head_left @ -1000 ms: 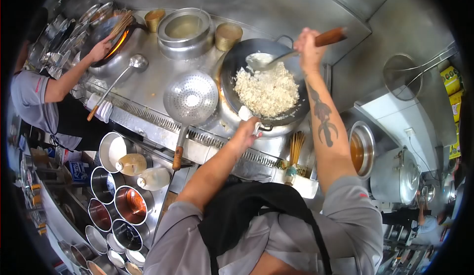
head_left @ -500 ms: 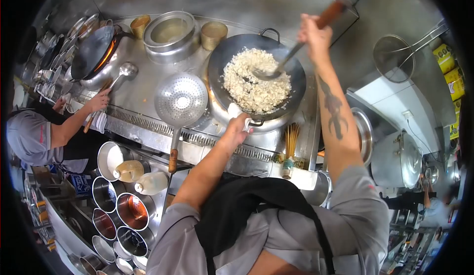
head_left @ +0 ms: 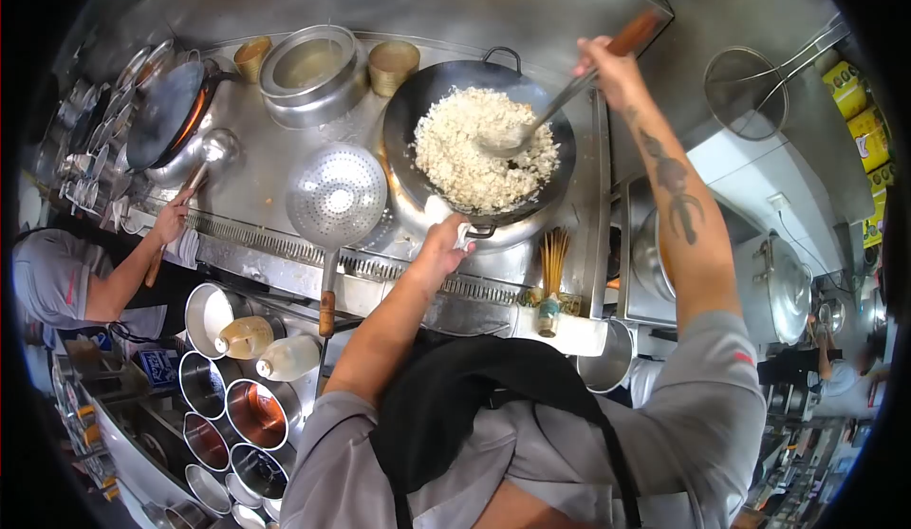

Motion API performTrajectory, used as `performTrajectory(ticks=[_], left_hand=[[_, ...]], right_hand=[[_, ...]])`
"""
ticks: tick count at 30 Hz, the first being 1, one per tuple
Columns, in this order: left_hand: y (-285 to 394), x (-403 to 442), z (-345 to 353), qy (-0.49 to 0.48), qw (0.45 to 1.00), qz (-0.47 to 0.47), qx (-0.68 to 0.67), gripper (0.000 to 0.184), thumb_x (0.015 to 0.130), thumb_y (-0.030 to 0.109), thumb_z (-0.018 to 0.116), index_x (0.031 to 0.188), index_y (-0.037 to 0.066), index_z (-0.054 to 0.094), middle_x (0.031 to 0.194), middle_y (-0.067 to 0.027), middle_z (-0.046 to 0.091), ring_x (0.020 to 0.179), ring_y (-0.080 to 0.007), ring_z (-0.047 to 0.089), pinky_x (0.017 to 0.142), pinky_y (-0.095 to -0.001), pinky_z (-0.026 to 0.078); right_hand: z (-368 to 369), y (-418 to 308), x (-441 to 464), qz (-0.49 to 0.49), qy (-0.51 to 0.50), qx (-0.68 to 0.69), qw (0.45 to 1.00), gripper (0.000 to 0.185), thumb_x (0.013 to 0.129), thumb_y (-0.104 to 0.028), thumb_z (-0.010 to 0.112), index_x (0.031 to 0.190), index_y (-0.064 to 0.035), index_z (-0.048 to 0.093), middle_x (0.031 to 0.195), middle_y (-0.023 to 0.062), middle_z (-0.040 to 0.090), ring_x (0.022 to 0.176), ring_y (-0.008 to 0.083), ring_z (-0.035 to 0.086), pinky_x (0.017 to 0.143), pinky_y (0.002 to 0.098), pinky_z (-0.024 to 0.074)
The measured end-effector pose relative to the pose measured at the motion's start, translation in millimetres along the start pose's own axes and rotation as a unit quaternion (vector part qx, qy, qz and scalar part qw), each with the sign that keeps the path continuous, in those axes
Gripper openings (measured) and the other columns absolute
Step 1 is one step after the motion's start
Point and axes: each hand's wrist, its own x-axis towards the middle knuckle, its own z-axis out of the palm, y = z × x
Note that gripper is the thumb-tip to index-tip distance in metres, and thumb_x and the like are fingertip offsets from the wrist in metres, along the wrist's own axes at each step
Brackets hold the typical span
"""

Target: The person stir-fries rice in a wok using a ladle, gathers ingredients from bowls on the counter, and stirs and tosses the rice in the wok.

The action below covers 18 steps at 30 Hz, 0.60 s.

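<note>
A black wok [head_left: 399, 126] sits on the burner, heaped with fried rice [head_left: 474, 135]. My left hand [head_left: 446, 246] is closed around the wok's near handle, with a folded white cloth [head_left: 438, 210] between palm and metal. My right hand [head_left: 608, 69] grips a long-handled ladle [head_left: 562, 102] where its metal shaft meets the wooden end. The bowl of that ladle lies in the rice, right of the wok's middle, partly sunk among the grains.
Left of the wok a perforated strainer [head_left: 337, 195] rests on the steel counter. A lidded pot [head_left: 312, 78] stands behind it. Near the front edge is a bamboo brush [head_left: 552, 268]. Sauce pots [head_left: 256, 413] and bottles [head_left: 288, 356] sit lower left. A co-worker [head_left: 66, 282] holds another ladle.
The ladle has shifted slightly within the rice, and my right forearm has turned outward. The rice has spread differently. My left hand keeps its hold. The co-worker's ladle has moved.
</note>
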Motion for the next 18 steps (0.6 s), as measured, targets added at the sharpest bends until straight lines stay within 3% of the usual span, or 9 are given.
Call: performTrajectory(ticks=[2,5,6,9,11,13,15,17,18], left_hand=[[0,-4,3,0.0,1.0,0.005,-0.002,0.007,0.084,0.015,0.056,0.087,0.009,0.054,0.077,-0.0049,0.056,0.068,-0.0166,0.055,0.049,-0.0303,0.043],[7,-10,11,0.021,1.0,0.008,0.004,0.008,0.084,0.015,0.056,0.088,0.009,0.053,0.077,-0.0049,0.056,0.067,-0.0168,0.055,0.049,-0.0305,0.043],[6,-14,11,0.033,0.999,0.004,0.013,0.008,0.084,0.015,0.056,0.088,0.009,0.053,0.076,-0.0049,0.056,0.067,-0.0169,0.055,0.049,-0.0305,0.043],[4,-9,6,0.005,1.0,-0.002,-0.001,0.01,0.083,0.014,0.057,0.09,0.008,0.052,0.076,-0.0059,0.055,0.066,-0.0177,0.054,0.049,-0.0306,0.043],[-2,-2,1,-0.008,1.0,0.003,-0.013,0.011,0.083,0.014,0.057,0.09,0.008,0.052,0.076,-0.0064,0.055,0.065,-0.0182,0.054,0.049,-0.0306,0.043],[3,-1,0,-0.007,1.0,0.008,-0.016,0.012,0.082,0.014,0.057,0.09,0.007,0.052,0.077,-0.0069,0.055,0.065,-0.0186,0.054,0.049,-0.0306,0.043],[2,-7,4,0.004,1.0,0.001,-0.012,0.012,0.082,0.014,0.057,0.091,0.007,0.052,0.078,-0.0074,0.055,0.065,-0.019,0.053,0.049,-0.0306,0.043],[10,-14,14,0.011,1.0,0.008,0.0,0.013,0.082,0.014,0.058,0.091,0.007,0.052,0.082,-0.0072,0.055,0.07,-0.019,0.053,0.05,-0.031,0.043],[7,-20,13,0.019,1.0,0.005,0.006,0.013,0.082,0.014,0.058,0.092,0.007,0.053,0.083,-0.0071,0.055,0.071,-0.0189,0.053,0.05,-0.0312,0.043]], right_hand=[[-12,-37,-8,-0.045,-0.011,0.018,0.999,0.02,0.087,-0.014,0.063,0.075,-0.007,0.049,0.058,-0.0013,0.046,0.049,0.0116,0.048,0.052,0.0296,0.0441],[2,16,-50,-0.081,0.12,-0.012,0.989,0.018,0.087,-0.014,0.062,0.076,-0.0057,0.051,0.058,0.0006,0.046,0.047,0.0122,0.047,0.049,0.0294,0.0433],[-5,52,-42,0.006,-0.019,0.118,0.993,0.015,0.085,-0.011,0.06,0.073,-0.0039,0.054,0.061,0.0025,0.053,0.047,0.0116,0.051,0.046,0.0261,0.041],[-24,26,2,-0.068,0.15,0.068,0.984,0.016,0.085,-0.013,0.06,0.074,-0.0024,0.055,0.059,0.0036,0.051,0.045,0.0125,0.049,0.044,0.0267,0.0407],[-56,3,26,-0.092,0.277,0.13,0.948,0.015,0.085,-0.014,0.06,0.078,-0.0016,0.056,0.057,0.0036,0.05,0.043,0.0133,0.048,0.041,0.0268,0.0406],[-71,14,24,-0.134,0.321,0.149,0.926,0.013,0.085,-0.014,0.06,0.079,-0.003,0.055,0.057,0.003,0.048,0.042,0.0137,0.047,0.041,0.0264,0.0408],[-28,75,11,-0.068,0.332,0.166,0.926,0.013,0.084,-0.013,0.058,0.076,-0.0059,0.052,0.055,0.0015,0.045,0.04,0.013,0.043,0.039,0.0274,0.0376],[12,84,16,0.013,0.301,0.211,0.93,0.015,0.084,-0.014,0.058,0.073,-0.008,0.049,0.053,0.0004,0.042,0.039,0.0115,0.04,0.036,0.0273,0.034],[22,75,14,0.035,0.24,0.195,0.95,0.018,0.085,-0.015,0.058,0.072,-0.0082,0.048,0.052,-0.0002,0.04,0.038,0.0111,0.038,0.035,0.0274,0.033]])
